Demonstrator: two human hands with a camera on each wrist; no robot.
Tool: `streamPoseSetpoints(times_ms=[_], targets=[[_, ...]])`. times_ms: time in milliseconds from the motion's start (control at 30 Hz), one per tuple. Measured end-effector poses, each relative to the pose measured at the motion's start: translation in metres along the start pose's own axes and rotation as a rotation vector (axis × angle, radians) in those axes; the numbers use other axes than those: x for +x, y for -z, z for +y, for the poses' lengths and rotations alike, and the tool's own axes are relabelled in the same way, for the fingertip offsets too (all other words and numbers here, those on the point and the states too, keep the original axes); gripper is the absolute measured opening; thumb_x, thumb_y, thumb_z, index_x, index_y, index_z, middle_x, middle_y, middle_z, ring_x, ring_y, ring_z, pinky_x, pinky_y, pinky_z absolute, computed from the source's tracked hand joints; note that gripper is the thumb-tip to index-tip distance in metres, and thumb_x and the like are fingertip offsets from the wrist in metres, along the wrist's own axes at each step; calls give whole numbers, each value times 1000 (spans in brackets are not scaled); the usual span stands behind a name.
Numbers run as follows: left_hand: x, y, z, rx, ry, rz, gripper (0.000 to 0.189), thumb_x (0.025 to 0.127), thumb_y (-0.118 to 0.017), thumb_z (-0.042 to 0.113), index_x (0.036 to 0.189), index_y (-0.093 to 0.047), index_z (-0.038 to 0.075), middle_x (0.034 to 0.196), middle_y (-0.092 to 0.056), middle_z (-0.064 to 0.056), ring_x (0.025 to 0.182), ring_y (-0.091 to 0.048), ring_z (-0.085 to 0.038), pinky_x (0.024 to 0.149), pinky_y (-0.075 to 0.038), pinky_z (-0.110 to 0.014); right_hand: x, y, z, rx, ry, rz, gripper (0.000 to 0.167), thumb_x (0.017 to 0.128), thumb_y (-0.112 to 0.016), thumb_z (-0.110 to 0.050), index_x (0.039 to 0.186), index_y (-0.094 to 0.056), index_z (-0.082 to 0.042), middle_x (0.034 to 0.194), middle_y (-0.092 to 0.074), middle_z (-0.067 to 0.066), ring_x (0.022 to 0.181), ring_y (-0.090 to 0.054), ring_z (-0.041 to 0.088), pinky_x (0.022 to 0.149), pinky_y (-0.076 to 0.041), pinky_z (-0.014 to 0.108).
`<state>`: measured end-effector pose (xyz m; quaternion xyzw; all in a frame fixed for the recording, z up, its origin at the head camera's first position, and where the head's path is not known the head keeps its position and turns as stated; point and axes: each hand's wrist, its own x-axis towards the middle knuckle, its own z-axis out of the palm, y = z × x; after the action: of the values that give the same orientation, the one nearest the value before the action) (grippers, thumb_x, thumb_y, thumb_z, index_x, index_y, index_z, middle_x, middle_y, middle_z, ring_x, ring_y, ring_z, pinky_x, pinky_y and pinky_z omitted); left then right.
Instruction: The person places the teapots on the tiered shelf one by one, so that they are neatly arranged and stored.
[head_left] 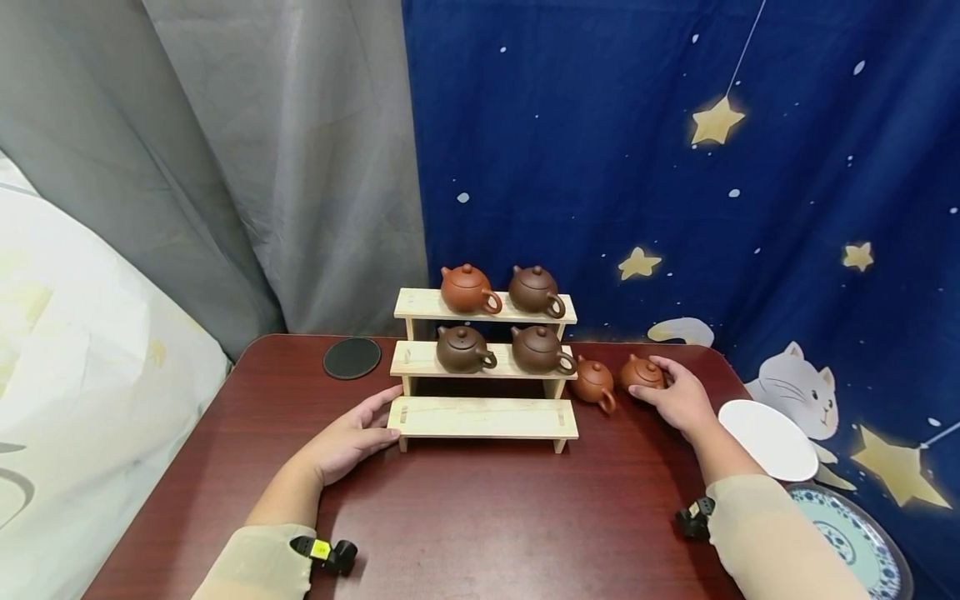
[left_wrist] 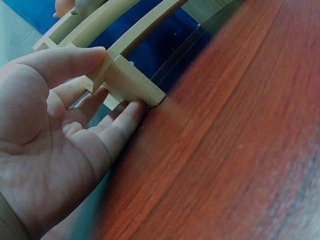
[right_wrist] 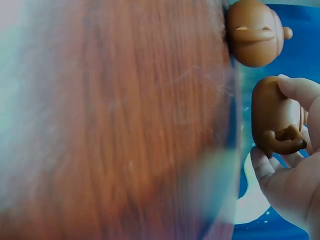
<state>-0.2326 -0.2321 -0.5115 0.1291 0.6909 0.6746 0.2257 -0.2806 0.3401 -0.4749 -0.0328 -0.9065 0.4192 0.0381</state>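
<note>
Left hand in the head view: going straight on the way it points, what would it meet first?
The wooden stand, at the left end of its lowest shelf; the left hand appears to be touching it there.

No words or numbers can be read. A yellow label [head_left: 321, 549] sits on the left black gadget [head_left: 345, 557], worn at the wrist, and a pale label [head_left: 702, 507] sits on the right black gadget [head_left: 688, 523]. Their marks are too tiny.
</note>
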Motion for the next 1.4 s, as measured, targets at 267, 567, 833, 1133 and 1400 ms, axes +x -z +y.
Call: streamPoseSetpoints(times_ms=[267, 567, 833, 1133, 1400], targets=[[0, 0, -2, -5, -29, -23, 86, 104, -68, 10, 172, -17, 17, 173, -32, -22, 139, -56, -6, 107, -53, -22, -29, 12, -19, 4, 31, 17, 88, 92, -86, -40, 162, -44, -7, 153, -59, 25, 134, -61, 36, 88, -45, 6], [-1, 0, -3, -14, -26, -14, 86, 103, -69, 10, 172, -17, 18, 172, -33, -21, 138, -56, -5, 107, -52, -22, -54, 10, -44, -8, 108, 10, 83, 91, -87, -41, 159, -50, -10, 150, -61, 21, 129, -63, 33, 86, -44, 3], [0, 0, -1, 3, -7, 3, 87, 103, -71, 13, 172, -19, 21, 174, -32, -18, 144, -52, -12, 107, -52, -22, -80, -17, -71, 120, 229, -78, 76, 86, -92, -21, 152, -56, -8, 145, -64, 17, 111, -68, 4, 91, -52, 9], [1, 1, -3, 3, -11, -4, 86, 103, -70, 13, 172, -19, 20, 173, -33, -19, 143, -53, -10, 107, -52, -22, -95, -62, -98, 259, 295, -197, 75, 82, -94, -14, 148, -59, -9, 140, -66, 17, 111, -73, 11, 92, -57, 18], [1, 1, -4, 12, -18, 1, 86, 103, -70, 14, 172, -19, 21, 173, -32, -18, 143, -52, -9, 107, -53, -22, -97, -106, -126, 256, 302, -254, 77, 81, -96, -20, 148, -61, -11, 137, -71, 10, 116, -74, 20, 94, -57, 21]])
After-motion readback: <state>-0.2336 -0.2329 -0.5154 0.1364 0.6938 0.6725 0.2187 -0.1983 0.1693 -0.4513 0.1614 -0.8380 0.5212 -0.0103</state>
